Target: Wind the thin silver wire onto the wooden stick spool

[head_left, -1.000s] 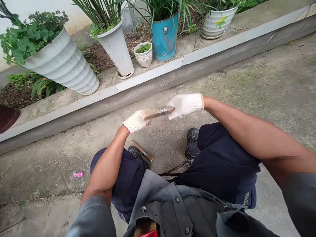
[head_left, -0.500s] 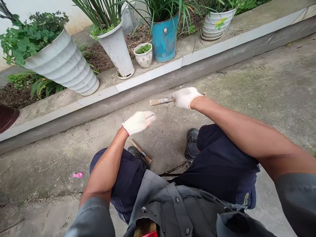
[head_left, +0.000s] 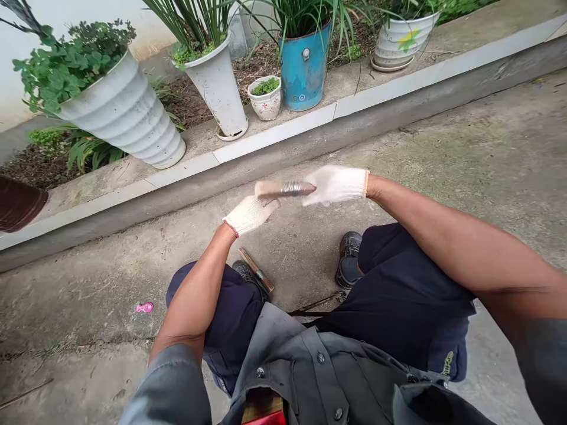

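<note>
Stretching between my gloves: a wooden piece (head_left: 269,189) bound with silvery wire (head_left: 291,189), raised above the concrete ground (head_left: 301,242) and lying nearly level across my view
Left hand: my white-gloved left hand (head_left: 249,214) is at the plain end of the wood, just below it in my view, fingers gathered rather than spread and pointing to my right; I cannot tell whether they close on it
Right hand: my white-gloved right hand (head_left: 337,184) is at the other, narrower end, which overlaps the fingers; the glove is blurred, so I cannot tell how firmly they pinch
Wire winding: between the two hands, nearer the right one
Hands to each other: apart, with the wood reaching across the gap
Second wooden piece: another wooden piece (head_left: 256,270) lies slantwise beside my left shoe (head_left: 243,273), below my left hand in view
Between my feet: a thin dark object (head_left: 321,303) on the ground, partly hidden by my clothes, near my right shoe (head_left: 349,260)
Pink thing: a small pink object (head_left: 144,307) on the ground, out past my left knee
Ledge: a tiled ledge (head_left: 274,137) beyond my hands, with a blue bucket (head_left: 305,74) and a small white pot (head_left: 266,107) side by side on it
</note>
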Demonstrator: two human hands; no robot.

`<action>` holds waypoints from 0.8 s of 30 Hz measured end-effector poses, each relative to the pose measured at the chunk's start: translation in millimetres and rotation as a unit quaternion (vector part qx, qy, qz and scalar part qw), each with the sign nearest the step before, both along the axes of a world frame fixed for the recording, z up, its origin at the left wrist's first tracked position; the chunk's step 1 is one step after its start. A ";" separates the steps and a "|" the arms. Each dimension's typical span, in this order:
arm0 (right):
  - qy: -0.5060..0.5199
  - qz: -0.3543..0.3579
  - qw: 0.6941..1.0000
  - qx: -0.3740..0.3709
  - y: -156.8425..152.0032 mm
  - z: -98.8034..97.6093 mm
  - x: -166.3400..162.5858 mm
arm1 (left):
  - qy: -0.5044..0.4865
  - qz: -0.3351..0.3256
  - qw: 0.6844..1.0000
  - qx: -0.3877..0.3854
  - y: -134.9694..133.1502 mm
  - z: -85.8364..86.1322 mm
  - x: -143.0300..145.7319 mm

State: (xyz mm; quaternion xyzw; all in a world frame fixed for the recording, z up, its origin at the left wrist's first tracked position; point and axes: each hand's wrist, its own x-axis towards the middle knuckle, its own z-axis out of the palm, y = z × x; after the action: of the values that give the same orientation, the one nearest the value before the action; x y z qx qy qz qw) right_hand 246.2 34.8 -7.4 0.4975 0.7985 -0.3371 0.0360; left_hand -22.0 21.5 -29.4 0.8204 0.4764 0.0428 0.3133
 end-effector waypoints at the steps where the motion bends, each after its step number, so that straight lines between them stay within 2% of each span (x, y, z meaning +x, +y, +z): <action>1: -0.001 -0.031 0.999 0.033 3.9 2.8 0.8 | -0.002 0.003 1.000 -0.002 -1.6 0.3 1.7; 5: -0.038 -0.139 0.983 0.115 21.5 4.5 7.7 | 0.011 -0.028 0.999 0.013 -8.9 5.1 8.5; 8: -0.117 -0.158 0.968 0.155 31.3 -1.9 13.1 | 0.021 -0.051 0.998 0.014 -12.8 8.9 10.0; 11: -0.203 -0.113 0.966 0.117 31.4 -11.7 9.9 | 0.022 -0.057 0.998 0.027 -12.8 11.7 6.9; 14: -0.249 -0.018 0.967 0.060 19.3 -21.2 -1.9 | 0.032 -0.061 0.995 0.066 -8.6 14.3 1.7; 16: -0.234 0.058 0.970 0.034 7.3 -25.2 -9.5 | 0.038 -0.061 0.994 0.082 -5.2 15.4 -1.2; 19: -0.156 0.155 0.975 -0.012 -8.1 -25.5 -12.8 | 0.036 -0.054 0.995 0.076 -2.1 14.6 -3.3; 21: -0.100 0.172 0.978 -0.061 -13.3 -21.4 -9.5 | 0.025 -0.060 0.996 0.063 -2.4 12.5 -3.2; 24: -0.027 0.112 0.987 -0.112 -12.8 -10.6 -2.9 | -0.025 -0.080 0.996 0.022 -5.0 8.7 -1.1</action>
State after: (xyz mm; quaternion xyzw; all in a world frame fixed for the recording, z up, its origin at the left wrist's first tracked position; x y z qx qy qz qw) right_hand 243.3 22.0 -18.0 0.4064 0.8055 -0.4041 0.1508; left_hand -23.0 16.4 -20.7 0.8614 0.4001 0.0486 0.3090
